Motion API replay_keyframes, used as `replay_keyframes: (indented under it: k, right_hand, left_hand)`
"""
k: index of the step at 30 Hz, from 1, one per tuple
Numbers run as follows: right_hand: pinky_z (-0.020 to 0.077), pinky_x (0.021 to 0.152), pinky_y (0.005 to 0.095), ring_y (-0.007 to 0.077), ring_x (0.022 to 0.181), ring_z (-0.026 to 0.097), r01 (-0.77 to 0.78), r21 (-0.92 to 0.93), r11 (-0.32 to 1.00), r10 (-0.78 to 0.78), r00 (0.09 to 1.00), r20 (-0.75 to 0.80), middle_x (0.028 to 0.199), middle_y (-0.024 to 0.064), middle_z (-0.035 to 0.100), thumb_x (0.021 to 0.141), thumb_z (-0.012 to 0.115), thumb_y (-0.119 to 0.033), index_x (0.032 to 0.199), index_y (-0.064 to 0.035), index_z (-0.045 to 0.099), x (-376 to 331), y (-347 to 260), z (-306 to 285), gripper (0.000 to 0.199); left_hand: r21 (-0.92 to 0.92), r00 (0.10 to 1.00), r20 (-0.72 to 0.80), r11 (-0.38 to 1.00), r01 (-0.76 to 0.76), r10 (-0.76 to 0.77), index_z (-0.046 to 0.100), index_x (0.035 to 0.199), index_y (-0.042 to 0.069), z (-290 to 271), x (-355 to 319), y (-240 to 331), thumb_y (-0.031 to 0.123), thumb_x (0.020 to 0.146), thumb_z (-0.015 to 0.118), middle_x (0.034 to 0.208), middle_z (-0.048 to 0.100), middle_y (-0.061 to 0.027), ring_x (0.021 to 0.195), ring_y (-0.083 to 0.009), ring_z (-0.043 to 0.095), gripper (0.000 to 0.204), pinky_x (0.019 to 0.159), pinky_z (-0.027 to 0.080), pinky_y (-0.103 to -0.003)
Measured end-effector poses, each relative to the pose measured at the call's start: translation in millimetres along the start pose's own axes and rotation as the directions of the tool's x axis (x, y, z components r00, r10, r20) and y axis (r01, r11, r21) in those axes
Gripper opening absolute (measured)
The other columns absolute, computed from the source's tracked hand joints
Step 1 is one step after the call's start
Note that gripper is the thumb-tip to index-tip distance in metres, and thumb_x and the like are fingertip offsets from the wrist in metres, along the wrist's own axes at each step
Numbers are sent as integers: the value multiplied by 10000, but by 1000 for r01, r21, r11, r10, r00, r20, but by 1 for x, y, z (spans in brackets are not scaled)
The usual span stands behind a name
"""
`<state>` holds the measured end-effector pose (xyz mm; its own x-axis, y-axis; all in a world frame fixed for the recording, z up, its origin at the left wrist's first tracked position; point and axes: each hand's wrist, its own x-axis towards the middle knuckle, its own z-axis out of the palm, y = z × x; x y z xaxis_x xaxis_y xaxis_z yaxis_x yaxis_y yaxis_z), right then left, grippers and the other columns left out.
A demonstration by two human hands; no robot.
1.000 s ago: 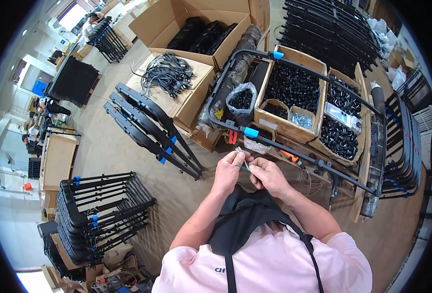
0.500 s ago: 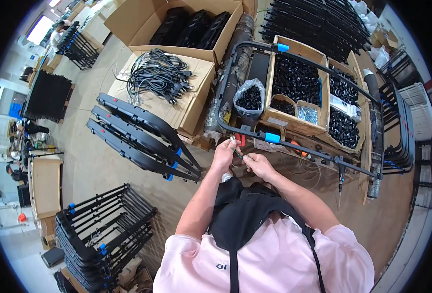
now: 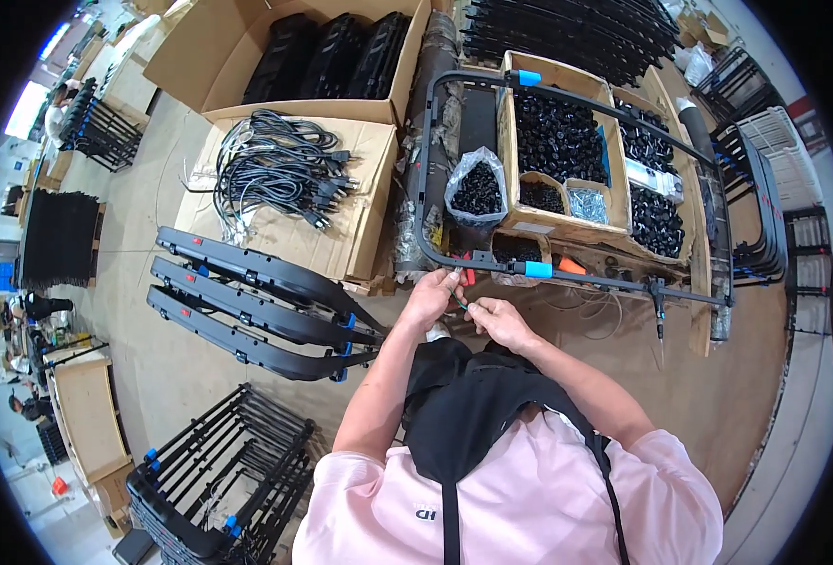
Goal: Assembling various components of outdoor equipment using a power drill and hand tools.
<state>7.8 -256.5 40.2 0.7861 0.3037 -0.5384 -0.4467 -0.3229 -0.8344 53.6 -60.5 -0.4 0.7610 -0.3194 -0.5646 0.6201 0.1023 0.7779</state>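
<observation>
Near the front rail of a black tubular frame [image 3: 597,282], my two hands meet over a thin dark green wire [image 3: 462,304]. My left hand [image 3: 428,301] is closed on one part of it, with a small whitish tip showing at the fingertips. To its right, my right hand [image 3: 499,323] pinches the same wire between thumb and fingers. Its far end is hidden by my fingers. Just beyond my left fingertips, a red piece [image 3: 470,276] shows at the frame's corner. A blue sleeve [image 3: 538,270] wraps the rail.
Wooden bins [image 3: 541,224] of black plastic parts and screws stand behind the rail, beside a bag of black parts [image 3: 477,192]. Black power cords [image 3: 280,179] lie on cardboard at left. Curved black frames [image 3: 247,311] and a rack stack [image 3: 218,471] stand left; a screwdriver-like tool [image 3: 659,315] hangs right.
The view has shifted a little, so the surroundings sit differently. Both hands keep their grip on the wire, with only slight finger movement.
</observation>
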Motion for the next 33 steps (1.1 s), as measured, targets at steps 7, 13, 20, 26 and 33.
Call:
replay_keyframes:
  k: [7, 13, 20, 26, 33]
  right_hand:
    - [506, 678, 314, 117, 700, 589, -104, -11, 995, 103, 993, -61, 752, 24, 630, 1073, 572, -339, 978, -10, 709, 4, 15, -9, 369]
    - [520, 685, 307, 114, 698, 591, -103, 134, 986, 115, 989, -89, 748, 20, 623, 1102, 546, -329, 990, -26, 682, 5, 15, -7, 351]
    - [513, 675, 298, 121, 718, 608, -60, 217, 974, 72, 996, -45, 800, 26, 622, 1123, 507, -340, 995, -46, 651, 15, 16, -1, 351]
    - [502, 661, 295, 117, 725, 616, -84, 485, 870, 104, 994, -15, 799, 10, 631, 1119, 522, -333, 1006, -46, 650, 24, -4, 7, 334]
    - [537, 690, 323, 113, 718, 598, -129, 593, 795, 210, 975, -70, 784, -4, 595, 1129, 500, -383, 1045, -62, 646, 41, -29, 22, 362]
  left_hand:
    - [-65, 986, -109, 989, -134, 127, 675, 1083, 56, 23, 1, -9, 271, 1129, 526, 836, 694, -25, 751, -127, 616, 266, 717, 511, -295]
    - [81, 973, -198, 991, -105, 120, 742, 1068, 7, 25, -11, -8, 298, 1099, 585, 898, 762, -56, 817, -112, 623, 332, 781, 492, -298]
    - [232, 963, -264, 973, 12, 51, 738, 1139, 24, 25, -8, 10, 283, 1073, 596, 972, 774, -90, 839, -166, 674, 302, 814, 528, -345]
    - [555, 716, -490, 811, -183, 497, 610, 1265, -9, 13, -36, -32, 228, 1088, 550, 1135, 694, -172, 1039, -260, 671, 302, 930, 521, -378]
    - [387, 978, 101, 898, -208, 184, 639, 1228, 10, 24, -58, -53, 294, 1112, 537, 1051, 689, -79, 966, -177, 629, 323, 893, 514, -341]
